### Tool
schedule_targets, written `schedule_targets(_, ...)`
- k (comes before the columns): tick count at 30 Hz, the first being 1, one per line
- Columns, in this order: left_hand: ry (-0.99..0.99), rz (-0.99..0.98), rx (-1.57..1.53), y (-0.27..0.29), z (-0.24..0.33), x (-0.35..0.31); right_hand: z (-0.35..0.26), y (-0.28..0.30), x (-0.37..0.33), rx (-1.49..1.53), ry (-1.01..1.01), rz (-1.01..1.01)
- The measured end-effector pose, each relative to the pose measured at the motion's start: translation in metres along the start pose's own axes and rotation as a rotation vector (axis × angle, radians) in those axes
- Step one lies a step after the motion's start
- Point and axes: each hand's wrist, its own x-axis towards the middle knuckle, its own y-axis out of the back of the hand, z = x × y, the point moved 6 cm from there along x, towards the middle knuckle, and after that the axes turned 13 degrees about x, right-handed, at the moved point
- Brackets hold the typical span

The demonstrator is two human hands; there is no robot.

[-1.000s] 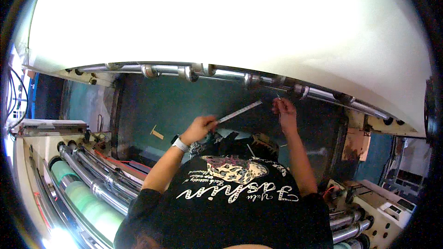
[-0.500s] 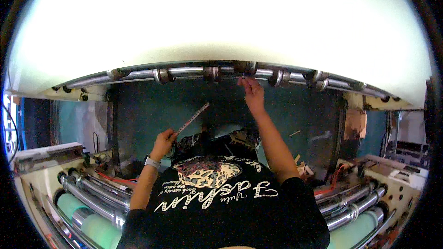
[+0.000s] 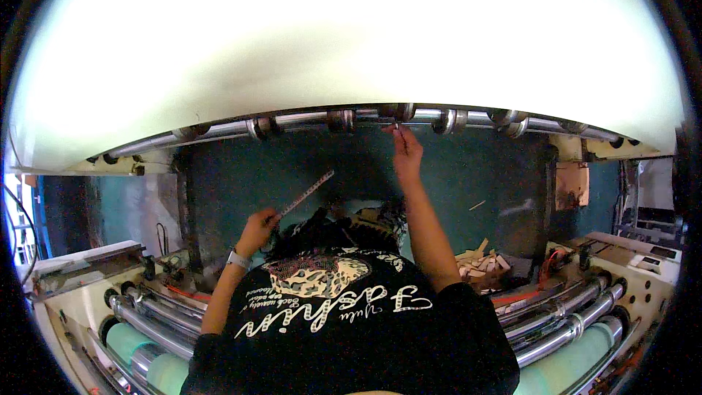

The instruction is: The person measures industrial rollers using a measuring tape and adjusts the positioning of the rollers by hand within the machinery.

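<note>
My left hand (image 3: pixel 257 230) is closed round one end of a thin, pale ruler (image 3: pixel 311 189) with marks along it. The ruler slants up to the right, its free end in the air short of the machine. Ahead, a shiny metal shaft (image 3: pixel 365 117) with several dark collars runs across below a bright cream machine panel (image 3: pixel 351 36). My right hand (image 3: pixel 408 157) reaches up to the shaft, fingertips pinched together just under a wide collar (image 3: pixel 397 111). A small bright spot shows at those fingertips; what they hold is too small to name.
Behind me on both sides are machine frames with metal rollers (image 3: pixel 570 340) and pale green rollers (image 3: pixel 548 377). Scraps of pale material (image 3: pixel 482 263) lie in a heap at the right. Farther right stands a brown cardboard piece (image 3: pixel 572 183).
The view has shifted, so the shaft and panel sit slightly lower. My right hand stays at the same collar with fingers pinched. My left hand keeps the ruler at nearly the same slant.
</note>
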Motion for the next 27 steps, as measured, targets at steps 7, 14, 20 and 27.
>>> schedule_targets(7,0.006,-0.017,0.019,0.021,0.007,0.012,0.023,-0.029,-0.008,0.451,-0.150,0.124)
schedule_targets(14,0.005,-0.075,0.029,0.010,-0.007,0.012,0.029,-0.041,-0.010,0.629,-0.226,0.098)
schedule_targets(20,-0.068,0.016,0.106,0.021,0.025,0.011,0.046,-0.027,-0.009,0.594,-0.370,-0.049)
schedule_targets(27,-0.064,-0.008,0.097,0.017,0.016,0.013,0.067,-0.025,0.001,0.611,-0.402,-0.419)
